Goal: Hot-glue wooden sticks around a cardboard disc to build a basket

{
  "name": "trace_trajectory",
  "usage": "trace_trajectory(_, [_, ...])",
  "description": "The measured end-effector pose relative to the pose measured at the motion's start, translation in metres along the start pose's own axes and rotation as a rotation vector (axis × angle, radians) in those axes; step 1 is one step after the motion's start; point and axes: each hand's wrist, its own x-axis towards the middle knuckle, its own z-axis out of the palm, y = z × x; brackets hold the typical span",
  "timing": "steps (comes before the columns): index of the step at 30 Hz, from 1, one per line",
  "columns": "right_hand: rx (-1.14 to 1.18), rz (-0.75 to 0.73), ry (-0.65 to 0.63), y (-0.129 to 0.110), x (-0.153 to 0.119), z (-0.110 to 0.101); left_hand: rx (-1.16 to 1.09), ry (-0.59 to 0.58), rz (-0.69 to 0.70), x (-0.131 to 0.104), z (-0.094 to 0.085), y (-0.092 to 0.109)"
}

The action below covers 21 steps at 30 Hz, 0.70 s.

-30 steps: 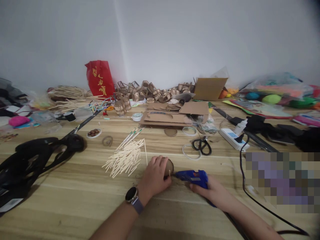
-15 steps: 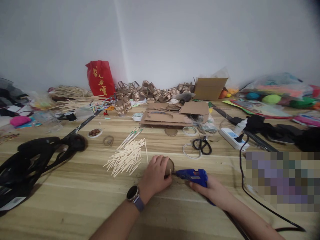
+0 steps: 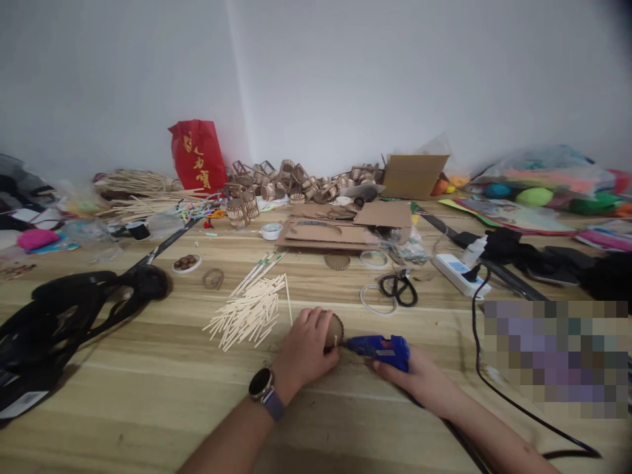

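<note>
My left hand, with a watch on its wrist, is closed on a round brown cardboard piece that has a ridged rim. Its palm and part of the piece are hidden under the fingers. In my right hand is a blue glue gun, its nozzle at the lower right rim of the round piece. A loose pile of thin pale sticks lies on the table, left of my left hand.
Beyond my hands lie a white ring, black-handled scissors and cardboard sheets. A white power strip and black cable are at right. A black bag lies left; small stick baskets stand at the wall.
</note>
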Motion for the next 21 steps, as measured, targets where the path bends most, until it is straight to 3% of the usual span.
trace_trajectory(17, [0.032, -0.002, 0.013, 0.001, -0.0001, 0.0014, -0.008, 0.009, 0.015, 0.0008, 0.0, -0.0005])
trace_trajectory(21, [0.096, 0.051, 0.072, 0.0027, 0.0006, 0.0038, -0.01, 0.011, 0.012, 0.0008, 0.0, -0.0006])
